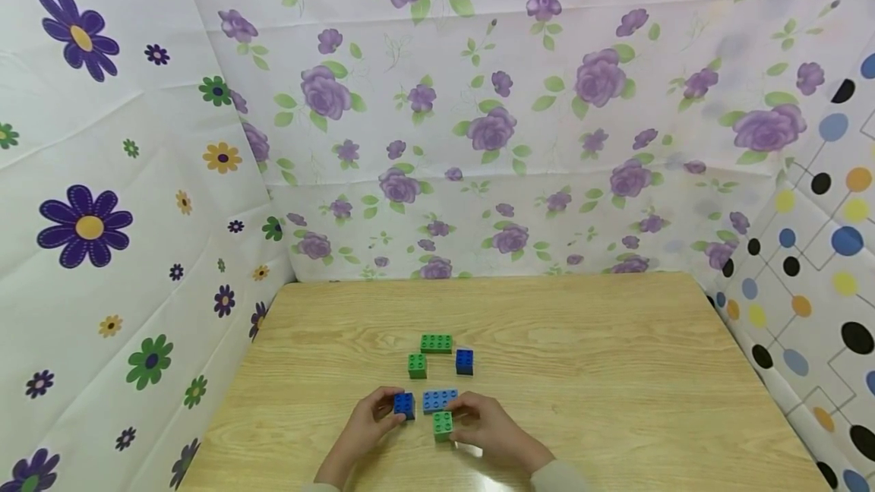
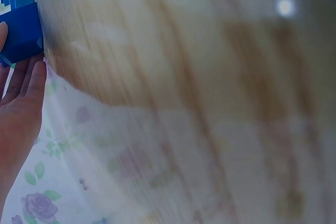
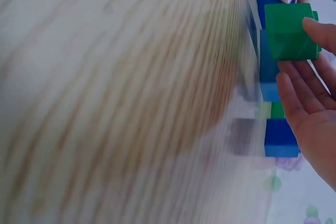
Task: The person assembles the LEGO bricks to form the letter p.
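Head view shows six toy building bricks with studs at or above a wood-grain table point(image 1: 595, 370), two of them in hand. The left hand point(image 1: 369, 420) pinches the near dark-blue brick point(image 1: 404, 405) between thumb and fingers, just left of the light-blue eight-stud brick point(image 1: 434, 402). The right hand point(image 1: 494, 429) grips the near green four-stud brick point(image 1: 443, 426) on the near side of that light-blue one; whether these two bricks touch cannot be told.

Beyond them, unheld, are the far green four-stud brick point(image 1: 417, 366), the far dark-blue brick point(image 1: 465, 362) and, farthest away, the green eight-stud brick point(image 1: 436, 344). These three stand near one another, with gaps between.

As for progress, the bricks are gathered in one cluster, yet none is clearly pressed onto another, so the handling seems under way rather than finished. Two bricks have not been let go, and any joining appears undone. How high the held bricks sit is unclear.
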A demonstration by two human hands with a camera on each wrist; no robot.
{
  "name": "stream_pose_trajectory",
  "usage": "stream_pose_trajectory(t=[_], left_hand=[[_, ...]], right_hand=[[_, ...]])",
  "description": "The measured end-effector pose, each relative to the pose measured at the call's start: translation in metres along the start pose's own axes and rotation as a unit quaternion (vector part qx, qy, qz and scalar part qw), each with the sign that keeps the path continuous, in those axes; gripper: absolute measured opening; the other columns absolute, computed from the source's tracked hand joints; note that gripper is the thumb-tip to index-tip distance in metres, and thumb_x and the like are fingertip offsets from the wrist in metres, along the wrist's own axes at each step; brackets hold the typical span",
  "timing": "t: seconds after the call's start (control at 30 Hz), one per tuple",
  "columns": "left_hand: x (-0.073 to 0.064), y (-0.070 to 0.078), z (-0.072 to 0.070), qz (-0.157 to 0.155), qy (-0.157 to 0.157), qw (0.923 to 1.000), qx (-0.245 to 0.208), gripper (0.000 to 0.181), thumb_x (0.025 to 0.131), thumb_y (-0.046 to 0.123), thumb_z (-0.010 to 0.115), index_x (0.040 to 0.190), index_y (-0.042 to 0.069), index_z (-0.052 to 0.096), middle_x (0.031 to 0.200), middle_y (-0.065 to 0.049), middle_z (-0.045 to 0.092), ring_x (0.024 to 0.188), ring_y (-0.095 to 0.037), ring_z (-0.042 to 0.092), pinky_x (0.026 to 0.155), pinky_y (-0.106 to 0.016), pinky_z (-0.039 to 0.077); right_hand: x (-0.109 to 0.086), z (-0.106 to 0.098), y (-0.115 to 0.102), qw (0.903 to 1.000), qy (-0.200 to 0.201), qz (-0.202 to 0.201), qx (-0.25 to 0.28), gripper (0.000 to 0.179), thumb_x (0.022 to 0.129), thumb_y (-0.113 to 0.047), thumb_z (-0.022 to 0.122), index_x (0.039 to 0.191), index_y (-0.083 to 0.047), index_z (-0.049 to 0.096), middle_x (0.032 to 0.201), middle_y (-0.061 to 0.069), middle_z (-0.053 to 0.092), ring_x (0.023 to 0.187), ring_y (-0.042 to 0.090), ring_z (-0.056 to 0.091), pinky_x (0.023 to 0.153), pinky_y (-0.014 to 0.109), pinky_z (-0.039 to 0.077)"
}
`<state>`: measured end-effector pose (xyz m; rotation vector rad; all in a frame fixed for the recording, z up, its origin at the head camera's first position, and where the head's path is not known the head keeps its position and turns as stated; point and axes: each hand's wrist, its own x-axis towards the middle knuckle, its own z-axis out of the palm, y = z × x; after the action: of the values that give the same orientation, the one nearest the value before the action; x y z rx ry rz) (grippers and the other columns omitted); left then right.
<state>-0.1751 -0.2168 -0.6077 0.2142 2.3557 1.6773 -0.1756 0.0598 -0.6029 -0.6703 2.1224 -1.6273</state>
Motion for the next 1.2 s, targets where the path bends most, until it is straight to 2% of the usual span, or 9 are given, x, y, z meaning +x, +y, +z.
stream_pose_trajectory(t=[0.27,0.6,0.83,1.07,1.2], left_hand=[[0.0,0.0,-0.002,0.005,0.002,1.0,0.003,0.039,0.089,0.009,0.069,0.125,0.002,0.056,0.129,-0.019,0.055,0.121,-0.037,0.051,0.1,-0.038,0.048],[0.001,0.003,-0.003,0.019,-0.001,0.9998,-0.005,0.043,0.09,0.013,0.068,0.128,0.0,0.054,0.131,-0.018,0.054,0.122,-0.036,0.05,0.1,-0.035,0.048],[0.0,0.013,0.0,0.034,0.003,0.9992,-0.019,0.043,0.09,0.015,0.068,0.128,0.0,0.054,0.129,-0.02,0.054,0.12,-0.036,0.052,0.095,-0.029,0.052],[-0.003,0.028,0.006,0.048,-0.011,0.9981,-0.037,0.041,0.091,0.015,0.066,0.129,0.004,0.055,0.13,-0.019,0.054,0.121,-0.035,0.052,0.096,-0.027,0.051],[-0.006,0.036,0.011,0.046,-0.027,0.9972,-0.053,0.043,0.092,0.015,0.065,0.13,0.0,0.052,0.131,-0.018,0.054,0.123,-0.034,0.05,0.098,-0.025,0.049]], right_hand=[[0.006,0.009,0.001,1.0,0.007,0.003,0.005,0.032,0.085,-0.011,0.074,0.116,-0.011,0.064,0.112,-0.001,0.063,0.105,0.021,0.061,0.091,0.036,0.054],[0.005,0.016,0.001,0.9996,0.022,0.016,0.011,0.034,0.083,-0.006,0.075,0.114,-0.007,0.063,0.113,0.004,0.063,0.104,0.021,0.062,0.091,0.036,0.054],[0.006,0.017,0.001,0.9994,0.029,0.019,-0.004,0.036,0.082,-0.007,0.076,0.115,-0.006,0.063,0.115,0.004,0.063,0.106,0.021,0.062,0.092,0.035,0.054],[0.005,0.018,0.0,0.9992,0.029,0.026,0.004,0.036,0.083,-0.007,0.076,0.117,-0.007,0.063,0.117,0.006,0.062,0.109,0.026,0.061,0.092,0.036,0.053],[0.005,0.017,0.001,0.9992,0.03,0.023,0.011,0.037,0.083,-0.007,0.076,0.118,-0.006,0.062,0.118,0.007,0.062,0.109,0.027,0.061,0.093,0.037,0.053]])
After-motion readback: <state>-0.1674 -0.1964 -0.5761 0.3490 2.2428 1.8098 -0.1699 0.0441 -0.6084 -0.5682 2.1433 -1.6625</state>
